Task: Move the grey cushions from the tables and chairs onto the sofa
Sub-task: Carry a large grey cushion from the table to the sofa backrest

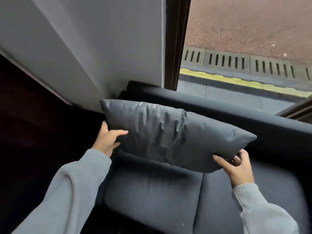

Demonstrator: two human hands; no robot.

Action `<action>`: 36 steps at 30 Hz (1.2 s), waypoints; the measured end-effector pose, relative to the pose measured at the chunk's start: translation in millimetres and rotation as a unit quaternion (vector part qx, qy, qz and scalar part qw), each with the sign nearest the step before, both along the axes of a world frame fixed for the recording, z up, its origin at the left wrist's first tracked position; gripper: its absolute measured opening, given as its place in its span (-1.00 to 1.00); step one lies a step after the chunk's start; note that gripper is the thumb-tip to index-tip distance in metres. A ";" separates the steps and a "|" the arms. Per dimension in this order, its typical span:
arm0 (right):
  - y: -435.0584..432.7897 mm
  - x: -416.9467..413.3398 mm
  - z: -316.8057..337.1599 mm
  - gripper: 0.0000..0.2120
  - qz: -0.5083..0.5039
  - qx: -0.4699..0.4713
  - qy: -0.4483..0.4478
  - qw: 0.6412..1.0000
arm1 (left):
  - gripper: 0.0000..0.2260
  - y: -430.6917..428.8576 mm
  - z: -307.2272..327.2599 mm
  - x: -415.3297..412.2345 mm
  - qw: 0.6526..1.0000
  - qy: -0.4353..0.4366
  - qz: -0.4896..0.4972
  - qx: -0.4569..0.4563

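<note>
Grey cushion (175,135) held w/ both hands above sofa (152,191) seat, near its left end, tilted so right corner sits lower. Left hand (108,141) grips cushion's left edge, thumb on front face. Right hand (236,166) pinches lower right corner, fingers curled behind. Sofa back (236,112) runs along wall (84,48) and window (244,39). Both sleeves (67,191) grey.

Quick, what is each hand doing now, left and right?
Left hand: closed on the left end of the grey cushion.
Right hand: closed on the cushion's lower right corner, above the sofa.
</note>
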State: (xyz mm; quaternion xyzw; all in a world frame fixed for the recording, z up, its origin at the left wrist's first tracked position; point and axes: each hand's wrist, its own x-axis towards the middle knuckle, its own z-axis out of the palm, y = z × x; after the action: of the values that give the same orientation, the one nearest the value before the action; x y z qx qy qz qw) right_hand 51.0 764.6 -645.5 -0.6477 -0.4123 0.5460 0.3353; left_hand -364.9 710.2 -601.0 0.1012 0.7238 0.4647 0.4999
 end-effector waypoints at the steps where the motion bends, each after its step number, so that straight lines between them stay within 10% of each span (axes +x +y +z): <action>1: 15.9 -3.6 -21.9 -0.37 0.004 -0.007 -0.008 1.000 | -0.20 17.1 -16.4 -4.6 1.000 0.003 0.006 -0.010; 13: 86.5 -28.8 -65.5 -0.57 -0.058 -0.011 0.040 0.997 | -0.35 115.4 -78.7 -16.6 0.996 0.038 0.075 0.014; 27: 98.3 -58.3 -98.7 -0.27 -0.105 -0.059 -0.016 0.993 | -0.35 130.2 -118.2 -13.6 0.993 0.116 0.029 -0.018; 31: 71.5 -96.6 -69.8 -0.21 -0.104 -0.075 -0.059 0.990 | -0.27 93.5 -102.1 -7.0 0.934 0.288 -0.144 -0.156; 36: 23.2 -172.4 -10.8 -0.07 0.192 -0.123 -0.130 0.965 | -0.24 39.3 -46.4 -2.7 0.807 0.384 -0.382 -0.234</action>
State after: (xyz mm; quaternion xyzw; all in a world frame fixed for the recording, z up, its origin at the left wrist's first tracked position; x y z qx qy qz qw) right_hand -121.5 787.8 -656.3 -0.6579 -0.4985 0.5579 0.0858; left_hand -367.6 749.5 -647.4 0.4199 0.8464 -0.0237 0.3268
